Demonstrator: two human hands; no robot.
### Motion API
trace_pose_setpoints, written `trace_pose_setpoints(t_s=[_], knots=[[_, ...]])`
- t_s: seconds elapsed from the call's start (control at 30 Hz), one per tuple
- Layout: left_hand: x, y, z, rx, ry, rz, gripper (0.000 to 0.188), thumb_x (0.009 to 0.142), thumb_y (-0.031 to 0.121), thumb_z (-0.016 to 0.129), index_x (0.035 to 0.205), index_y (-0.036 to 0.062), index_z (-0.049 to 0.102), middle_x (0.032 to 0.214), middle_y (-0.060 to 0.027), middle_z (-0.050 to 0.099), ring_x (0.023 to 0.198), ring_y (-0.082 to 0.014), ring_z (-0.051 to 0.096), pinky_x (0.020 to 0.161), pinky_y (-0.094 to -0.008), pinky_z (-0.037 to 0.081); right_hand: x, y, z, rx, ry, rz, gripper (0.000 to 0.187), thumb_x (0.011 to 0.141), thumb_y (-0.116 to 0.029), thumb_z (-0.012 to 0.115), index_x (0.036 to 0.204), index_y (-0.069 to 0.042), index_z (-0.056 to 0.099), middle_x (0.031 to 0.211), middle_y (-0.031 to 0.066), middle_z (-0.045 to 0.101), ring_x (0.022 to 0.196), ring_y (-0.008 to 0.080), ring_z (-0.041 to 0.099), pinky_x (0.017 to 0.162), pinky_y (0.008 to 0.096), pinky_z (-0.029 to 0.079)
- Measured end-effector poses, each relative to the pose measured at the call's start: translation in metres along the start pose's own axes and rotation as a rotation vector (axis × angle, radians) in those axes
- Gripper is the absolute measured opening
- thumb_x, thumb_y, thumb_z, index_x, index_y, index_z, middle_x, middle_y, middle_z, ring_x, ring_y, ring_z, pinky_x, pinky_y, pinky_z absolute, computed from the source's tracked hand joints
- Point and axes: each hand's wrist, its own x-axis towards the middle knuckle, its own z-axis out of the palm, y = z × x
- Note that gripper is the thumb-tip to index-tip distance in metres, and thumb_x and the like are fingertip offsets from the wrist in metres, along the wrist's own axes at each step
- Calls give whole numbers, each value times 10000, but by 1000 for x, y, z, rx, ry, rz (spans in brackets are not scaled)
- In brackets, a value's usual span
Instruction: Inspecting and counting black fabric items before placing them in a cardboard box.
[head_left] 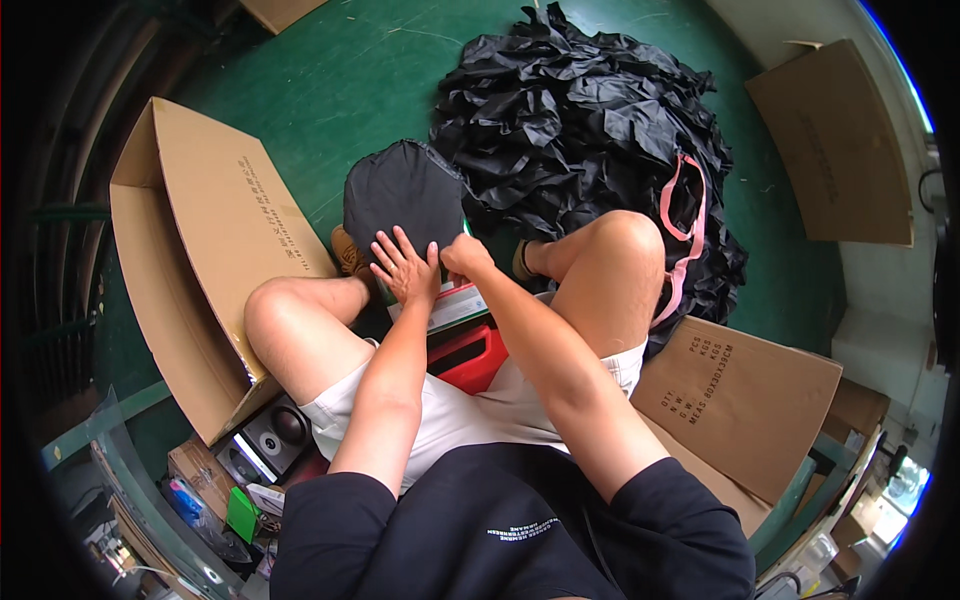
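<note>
A rounded, flat piece of black fabric [400, 195] lies in front of me between my knees, with a seamed or gathered rim along its upper right. My left hand [405, 272] rests flat on its near part, fingers spread. At the near right edge of the fabric, my right hand [465, 257] has its fingers curled together and seems to pinch that edge; the fingertips are partly hidden. Under the fabric, a white and green printed box [457, 308] shows its near side. Closer to me, between my thighs, is a red plastic object [470, 362] with a dark opening.
A large heap of black fabric [580, 120] covers the green floor [290, 85] ahead right, a pink strap [685, 230] on it. An open cardboard box [240, 200] stands left, another [740, 400] near right, and a cardboard panel [835, 145] far right. A speaker-like device [275, 435] sits lower left.
</note>
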Motion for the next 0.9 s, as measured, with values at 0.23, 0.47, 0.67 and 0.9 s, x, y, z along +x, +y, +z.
trace_pose_setpoints(t_s=[0.23,0.47,0.67,0.9], knots=[[-15,-1,-26,-2,-415,-18,955,909,694,376,1557,158,-77,1589,-187,-214,1464,-383,-199,1130,-648,-28,3,-32,-135,-114,391,-235,171,712,-109,585,709,-1,717,689,124,706,643,237,710,683,344,566],[2,3,-40,9,-716,-88,1052,882,715,417,1512,178,-231,1521,-156,-380,1399,-368,-354,1106,-647,-113,47,20,-187,107,468,-288,196,734,-111,545,775,8,695,687,140,700,634,258,703,658,352,559],[14,7,-42,51,-835,-117,1060,879,728,405,1490,192,-276,1495,-157,-418,1386,-371,-375,1099,-655,-116,97,87,-164,597,444,138,194,791,-119,533,747,41,634,683,190,663,580,308,657,479,369,467],[12,-7,-45,51,-843,-139,1060,882,719,409,1493,183,-270,1497,-171,-410,1383,-377,-377,1098,-656,-117,119,115,-154,1807,589,384,408,878,-461,670,941,-74,556,716,79,585,505,203,533,424,267,370]])
